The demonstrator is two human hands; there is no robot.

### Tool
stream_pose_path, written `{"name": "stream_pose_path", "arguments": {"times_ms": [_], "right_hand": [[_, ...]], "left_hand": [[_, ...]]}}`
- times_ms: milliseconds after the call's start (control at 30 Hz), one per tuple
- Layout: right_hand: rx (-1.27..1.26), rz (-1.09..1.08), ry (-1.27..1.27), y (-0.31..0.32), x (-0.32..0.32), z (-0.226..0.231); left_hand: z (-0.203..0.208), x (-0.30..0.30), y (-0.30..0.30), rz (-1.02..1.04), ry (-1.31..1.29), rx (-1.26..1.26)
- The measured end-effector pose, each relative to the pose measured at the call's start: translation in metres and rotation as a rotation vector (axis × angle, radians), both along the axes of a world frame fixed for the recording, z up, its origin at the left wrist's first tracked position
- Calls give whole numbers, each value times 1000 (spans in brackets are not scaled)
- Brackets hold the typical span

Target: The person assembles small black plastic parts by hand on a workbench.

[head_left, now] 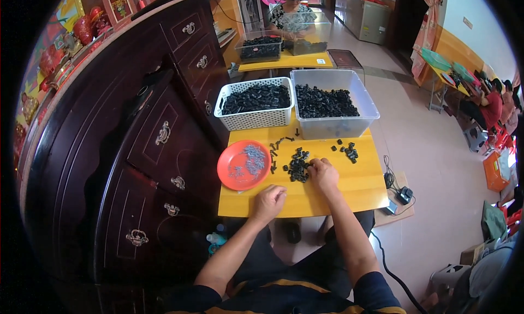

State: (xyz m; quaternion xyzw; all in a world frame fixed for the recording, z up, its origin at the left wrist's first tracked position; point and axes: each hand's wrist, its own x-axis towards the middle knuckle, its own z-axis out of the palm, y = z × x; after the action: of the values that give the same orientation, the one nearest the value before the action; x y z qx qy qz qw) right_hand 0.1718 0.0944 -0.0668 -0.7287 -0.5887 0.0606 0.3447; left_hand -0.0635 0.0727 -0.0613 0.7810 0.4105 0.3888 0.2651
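Observation:
My right hand is at the right edge of a pile of small black plastic parts on the yellow table. Its fingers are bent together with their tips down among the parts; what they grip is hidden. Closer to the table's front edge, my left hand is closed, thumb against the curled fingers, and anything inside it is too small to see. A round red-orange plate with many tiny grey pieces lies just beyond it. Longer black pieces form a loose line between plate and pile.
At the table's back stand a white perforated basket and a clear plastic bin, both filled with black parts. A smaller black cluster lies right. A dark wooden cabinet borders the left. Another person sits at a table beyond.

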Motion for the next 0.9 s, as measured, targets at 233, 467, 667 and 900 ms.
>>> {"name": "stream_pose_path", "arguments": {"times_ms": [233, 467, 667, 900], "right_hand": [[192, -29, 3, -21, 6, -11], [305, -50, 558, -57, 10, -9], [263, -16, 573, -59, 14, -8], [299, -77, 645, -59, 17, -8]], "left_hand": [[0, 1, 4, -19, 24, 6], [39, 51, 41, -97, 57, 51], [37, 121, 105, -112, 303, 238], [20, 179, 149, -149, 531, 296]]}}
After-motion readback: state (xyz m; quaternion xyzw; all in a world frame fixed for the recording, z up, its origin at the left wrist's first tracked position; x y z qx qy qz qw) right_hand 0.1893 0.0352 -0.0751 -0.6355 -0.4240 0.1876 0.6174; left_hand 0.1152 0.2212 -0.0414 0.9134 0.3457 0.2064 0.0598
